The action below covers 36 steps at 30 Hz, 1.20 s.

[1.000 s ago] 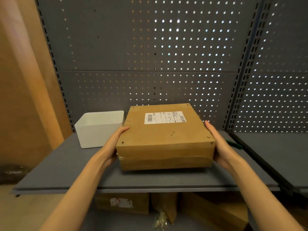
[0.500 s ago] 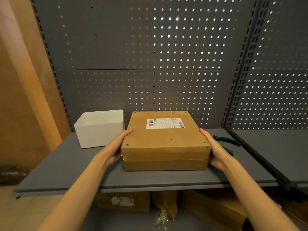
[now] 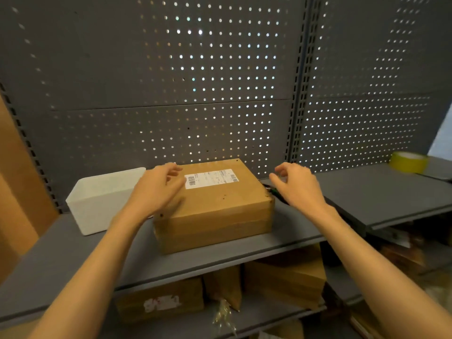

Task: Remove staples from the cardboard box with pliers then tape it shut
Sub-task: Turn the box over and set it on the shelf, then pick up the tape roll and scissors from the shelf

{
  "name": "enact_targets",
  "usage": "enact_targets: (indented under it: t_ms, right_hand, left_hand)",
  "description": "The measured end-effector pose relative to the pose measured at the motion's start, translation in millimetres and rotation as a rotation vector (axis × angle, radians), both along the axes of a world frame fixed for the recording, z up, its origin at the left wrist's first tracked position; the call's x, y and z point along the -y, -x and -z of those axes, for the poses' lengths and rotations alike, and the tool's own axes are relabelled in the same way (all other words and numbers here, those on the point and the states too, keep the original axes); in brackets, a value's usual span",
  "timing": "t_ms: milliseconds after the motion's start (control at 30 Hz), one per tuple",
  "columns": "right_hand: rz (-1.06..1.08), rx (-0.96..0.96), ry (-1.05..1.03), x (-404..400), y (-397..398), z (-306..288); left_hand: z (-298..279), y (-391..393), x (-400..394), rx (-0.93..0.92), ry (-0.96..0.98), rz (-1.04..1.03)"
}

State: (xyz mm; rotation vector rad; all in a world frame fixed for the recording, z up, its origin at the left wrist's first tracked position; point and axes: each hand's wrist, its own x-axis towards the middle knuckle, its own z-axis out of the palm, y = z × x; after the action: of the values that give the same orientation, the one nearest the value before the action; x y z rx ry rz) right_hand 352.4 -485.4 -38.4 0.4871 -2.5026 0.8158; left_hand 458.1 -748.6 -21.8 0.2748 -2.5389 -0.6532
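Fingers on both sides hang loosely curled and hold nothing as I watch: left hand (image 3: 156, 189) over the left top edge of the flat brown cardboard box (image 3: 215, 206) lying on the grey metal shelf (image 3: 73, 260), right hand (image 3: 298, 184) just off its right side.

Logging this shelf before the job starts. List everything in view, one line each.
box: one, brown, middle of the shelf, white label on top
bin: one, white, left of the box
pliers: one, green handles, right of the box, mostly hidden
tape: one roll, yellow, far right on the next shelf
shelf: grey, pegboard back
lower boxes: several, brown, under the shelf
left hand: over the box's left edge, grip empty
right hand: above the pliers, fingers loosely curled, grip empty
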Motion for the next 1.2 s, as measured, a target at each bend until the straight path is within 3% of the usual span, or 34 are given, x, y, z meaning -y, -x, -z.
enact_targets:
  t_ms: [133, 267, 567, 833, 1200]
  right_hand:
    - [0.128, -0.162, -0.239, -23, -5, -12]
    - [0.242, -0.196, -0.355, -70, -4, -21]
    - [0.486, -0.131, -0.372, -250, -3, -33]
    - [0.594, -0.097, -0.427, -415, 7, -29]
    - [0.593, -0.044, -0.415, -533, 65, -7]
  left_hand:
    - [-18, 13, -52, -0.089, 0.358, 0.043]
    - [-27, 37, -99, -0.097, 0.518, 0.132]
    - [-42, 103, -252, -0.164, 0.671, 0.329]
    - [-35, 156, -421, -0.239, 0.631, 0.444]
    - [-17, 230, -538, -0.226, 0.657, 0.461]
